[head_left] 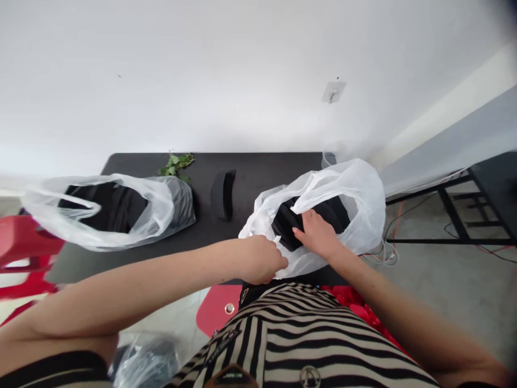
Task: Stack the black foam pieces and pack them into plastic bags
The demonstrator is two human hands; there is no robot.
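Observation:
A clear plastic bag (355, 199) stands open on the near right part of the black table (258, 167), with black flat items (288, 226) inside. My left hand (262, 258) is closed on the near edge of that bag. My right hand (317, 234) reaches into the bag's mouth, its fingers resting on the black items. A second clear plastic bag (161, 210) holding black items lies on the table's left part, apart from both hands.
A single black item (223, 194) stands upright mid-table between the bags. Green leaves (176, 163) lie near the far edge. Red stools (24, 253) stand at left and under me. Cables (388, 250) and a black frame (464, 215) lie right.

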